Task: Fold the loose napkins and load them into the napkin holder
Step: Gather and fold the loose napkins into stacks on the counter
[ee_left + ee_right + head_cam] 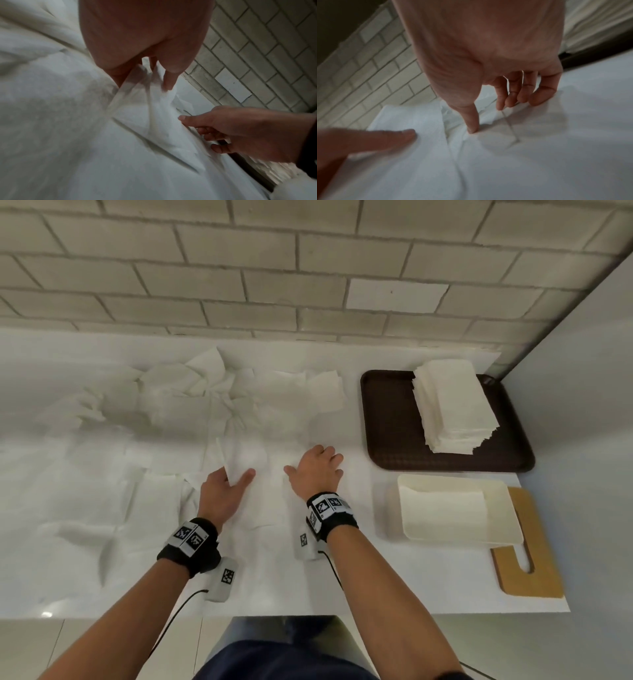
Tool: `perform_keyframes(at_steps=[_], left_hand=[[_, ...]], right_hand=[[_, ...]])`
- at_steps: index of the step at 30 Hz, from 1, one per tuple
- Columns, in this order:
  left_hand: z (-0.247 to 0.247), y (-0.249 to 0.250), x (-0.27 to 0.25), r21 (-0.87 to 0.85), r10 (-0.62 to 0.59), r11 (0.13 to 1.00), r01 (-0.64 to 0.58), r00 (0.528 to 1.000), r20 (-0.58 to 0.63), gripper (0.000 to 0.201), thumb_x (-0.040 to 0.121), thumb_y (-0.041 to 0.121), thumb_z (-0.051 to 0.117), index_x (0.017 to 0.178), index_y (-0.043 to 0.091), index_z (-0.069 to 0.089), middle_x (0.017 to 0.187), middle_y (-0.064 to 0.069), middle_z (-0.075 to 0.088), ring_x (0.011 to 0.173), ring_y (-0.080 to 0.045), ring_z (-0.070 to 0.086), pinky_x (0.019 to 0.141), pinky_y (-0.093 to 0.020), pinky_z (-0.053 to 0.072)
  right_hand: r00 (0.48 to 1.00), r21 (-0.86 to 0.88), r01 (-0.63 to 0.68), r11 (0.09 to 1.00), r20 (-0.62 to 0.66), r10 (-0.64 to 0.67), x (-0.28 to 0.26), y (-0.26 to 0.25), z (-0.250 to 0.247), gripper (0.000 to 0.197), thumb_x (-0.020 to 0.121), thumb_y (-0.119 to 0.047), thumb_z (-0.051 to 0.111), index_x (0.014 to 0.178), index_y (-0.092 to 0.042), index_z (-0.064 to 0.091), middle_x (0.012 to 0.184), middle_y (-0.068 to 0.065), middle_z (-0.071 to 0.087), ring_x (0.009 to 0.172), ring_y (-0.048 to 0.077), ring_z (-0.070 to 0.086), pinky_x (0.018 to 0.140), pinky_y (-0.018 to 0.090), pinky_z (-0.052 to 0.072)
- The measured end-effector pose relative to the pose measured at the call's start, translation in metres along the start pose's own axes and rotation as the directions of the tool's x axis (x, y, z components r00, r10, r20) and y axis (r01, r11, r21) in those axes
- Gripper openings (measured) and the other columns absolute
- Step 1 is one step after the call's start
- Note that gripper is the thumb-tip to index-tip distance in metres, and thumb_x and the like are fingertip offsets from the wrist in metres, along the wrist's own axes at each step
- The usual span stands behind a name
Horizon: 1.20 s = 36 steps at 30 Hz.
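Near the front middle of the white counter (428,583), one loose napkin (246,460) lies between the two hands, its left edge lifted off the surface. The left hand (222,491) grips that raised edge, thumb on one side and fingers curled on the other; the left wrist view shows the paper bunched in the pinch. The right hand (317,470) sits just right of it, fingers loosely spread and bent, fingertips (537,102) and thumb pressing the napkin flat against the counter without closing round it. More loose napkins (191,398) are scattered across the far and left parts of the counter. To the right, a brown tray (387,422) carries a stack of folded napkins (452,405); nearer, a cream napkin holder (455,508) lies on a wooden board (534,573). Both wrists wear black bands with black-and-white square marker tags (329,505); no readable writing shows.
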State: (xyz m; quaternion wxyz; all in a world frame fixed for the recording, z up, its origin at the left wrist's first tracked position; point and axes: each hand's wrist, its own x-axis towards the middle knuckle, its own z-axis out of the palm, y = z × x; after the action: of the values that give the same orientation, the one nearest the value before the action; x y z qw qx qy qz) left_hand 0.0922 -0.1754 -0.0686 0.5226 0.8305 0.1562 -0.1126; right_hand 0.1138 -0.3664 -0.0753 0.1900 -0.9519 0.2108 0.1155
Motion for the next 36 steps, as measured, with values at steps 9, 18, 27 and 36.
perform_keyframes(at_steps=[9, 18, 27, 36], left_hand=[[-0.013, 0.021, -0.003, -0.251, 0.141, 0.954, -0.163, 0.984, -0.106, 0.031, 0.096, 0.024, 0.080, 0.124, 0.017, 0.070, 0.111, 0.009, 0.078, 0.101, -0.009, 0.075, 0.087, -0.033, 0.062], [0.015, 0.003, -0.020, -0.526, 0.011, 0.831, 0.182, 0.939, 0.343, 0.029, 0.110, 0.020, 0.059, 0.136, 0.009, 0.066, 0.130, -0.011, 0.077, 0.122, -0.033, 0.073, 0.106, -0.052, 0.057], [0.023, 0.004, -0.029, -0.636, -0.092, 0.667, 0.389, 0.889, 0.449, 0.050, 0.114, 0.040, 0.041, 0.145, 0.006, 0.061, 0.138, -0.020, 0.070, 0.127, -0.039, 0.068, 0.104, -0.052, 0.057], [0.029, 0.011, -0.033, -0.626, -0.083, 0.720, 0.298, 0.933, 0.349, 0.041, 0.113, 0.041, 0.049, 0.138, 0.013, 0.065, 0.132, -0.015, 0.075, 0.128, -0.038, 0.069, 0.112, -0.059, 0.051]], right_hand=[[0.996, 0.478, 0.050, 0.877, 0.044, -0.081, -0.012, 0.000, -0.030, 0.015, 0.107, -0.019, 0.057, 0.116, -0.008, 0.058, 0.114, 0.015, 0.066, 0.098, 0.028, 0.068, 0.081, 0.039, 0.056], [0.875, 0.857, 0.406, 0.317, -0.265, -0.404, -0.076, 0.019, -0.116, 0.034, 0.100, -0.005, 0.073, 0.129, -0.023, 0.068, 0.133, -0.011, 0.068, 0.130, 0.015, 0.063, 0.111, 0.039, 0.052], [0.942, 0.752, 0.053, 0.657, 0.180, -0.283, -0.085, 0.044, 0.001, 0.044, 0.089, -0.024, 0.085, 0.126, -0.039, 0.065, 0.127, -0.018, 0.068, 0.116, 0.000, 0.065, 0.103, 0.035, 0.058], [0.968, 0.663, 0.198, 0.722, -0.016, -0.251, -0.089, 0.032, 0.005, 0.051, 0.089, -0.040, 0.086, 0.128, -0.032, 0.056, 0.128, -0.018, 0.059, 0.115, 0.001, 0.061, 0.101, 0.025, 0.053]])
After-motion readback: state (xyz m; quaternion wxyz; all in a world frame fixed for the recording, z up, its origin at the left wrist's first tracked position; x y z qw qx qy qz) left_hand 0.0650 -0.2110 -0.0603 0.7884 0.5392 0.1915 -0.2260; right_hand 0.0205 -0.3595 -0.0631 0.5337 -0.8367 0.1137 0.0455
